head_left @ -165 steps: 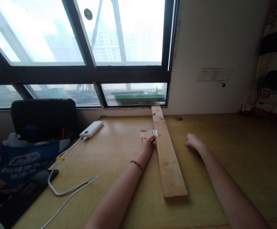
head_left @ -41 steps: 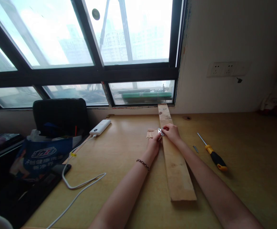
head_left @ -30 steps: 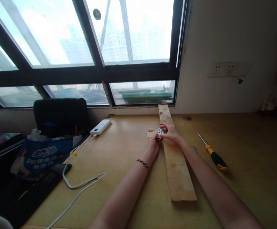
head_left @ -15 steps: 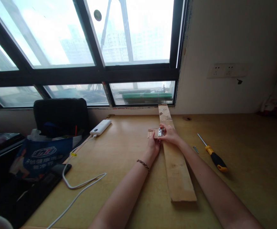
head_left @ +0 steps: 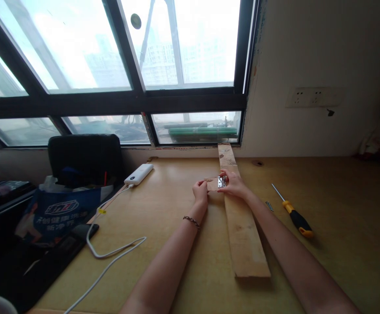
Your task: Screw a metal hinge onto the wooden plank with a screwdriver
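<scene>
A long wooden board (head_left: 244, 235) lies lengthwise on the table, its far end by the window. Against its left side is a small wood piece (head_left: 213, 185), and my left hand (head_left: 201, 192) pinches that piece at its left end. A shiny metal hinge (head_left: 221, 181) sits where the small piece meets the board. My right hand (head_left: 234, 183) grips the hinge from the right between thumb and fingers, resting over the board. Several screws (head_left: 268, 206) lie right of the board. Farther right is a screwdriver (head_left: 296, 217) with a yellow and black handle.
A white power bank (head_left: 138, 174) with a white cable (head_left: 111, 254) lies on the left of the table (head_left: 176, 226). Beyond the left edge are a blue bag (head_left: 59, 213) and a black chair (head_left: 85, 155). Wall sockets (head_left: 310, 97) are at the right.
My left hand has slid left along the small wood piece, from near the hinge to its left end. My right hand stays at the hinge.
</scene>
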`<action>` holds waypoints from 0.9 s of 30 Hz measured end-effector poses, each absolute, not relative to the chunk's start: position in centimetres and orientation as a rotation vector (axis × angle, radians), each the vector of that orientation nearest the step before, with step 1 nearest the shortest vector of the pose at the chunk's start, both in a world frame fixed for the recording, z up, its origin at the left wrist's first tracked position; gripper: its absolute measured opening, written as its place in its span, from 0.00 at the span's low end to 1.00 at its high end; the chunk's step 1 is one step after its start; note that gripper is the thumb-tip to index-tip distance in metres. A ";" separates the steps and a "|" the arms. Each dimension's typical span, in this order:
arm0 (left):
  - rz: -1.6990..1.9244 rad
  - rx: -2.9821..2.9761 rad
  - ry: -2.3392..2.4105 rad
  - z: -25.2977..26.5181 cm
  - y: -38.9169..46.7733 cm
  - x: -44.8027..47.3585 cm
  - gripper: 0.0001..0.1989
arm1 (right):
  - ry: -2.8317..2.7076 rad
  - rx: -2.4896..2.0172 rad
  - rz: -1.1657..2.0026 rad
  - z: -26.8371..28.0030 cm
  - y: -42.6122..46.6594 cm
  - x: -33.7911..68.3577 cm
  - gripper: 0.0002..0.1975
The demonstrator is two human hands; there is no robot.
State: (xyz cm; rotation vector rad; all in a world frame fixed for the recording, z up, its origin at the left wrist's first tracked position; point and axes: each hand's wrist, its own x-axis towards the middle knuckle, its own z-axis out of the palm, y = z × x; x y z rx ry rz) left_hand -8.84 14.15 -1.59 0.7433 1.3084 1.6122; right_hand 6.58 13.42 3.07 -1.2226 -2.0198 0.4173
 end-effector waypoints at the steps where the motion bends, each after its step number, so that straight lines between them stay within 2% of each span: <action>1: 1.594 0.804 1.357 -1.7 14.3 -9.1 0.07 | -2.022 -1.219 0.435 3.1 13.5 6.6 0.43; 5: 1.525 0.995 1.489 -1.8 14.3 -9.6 0.06 | -2.032 -1.188 0.523 3.1 13.7 6.9 0.45; 11: 1.219 1.616 1.865 -0.7 12.8 -8.9 0.15 | -2.024 -1.169 0.580 3.1 13.9 7.3 0.45; 16: 0.998 1.694 2.176 -0.2 11.8 -8.3 0.17 | -2.004 -1.132 0.631 2.9 14.0 7.5 0.45; 19: 1.048 1.645 2.152 -0.4 11.8 -8.2 0.15 | -1.945 -1.128 0.744 3.4 14.0 7.7 0.45; 23: 1.287 1.509 2.047 -0.8 12.0 -8.2 0.10 | -1.784 -1.187 0.799 5.3 13.0 8.8 0.38; 27: 1.336 1.475 2.030 -0.6 11.9 -8.3 0.09 | -1.705 -1.320 0.604 6.6 10.3 12.4 0.27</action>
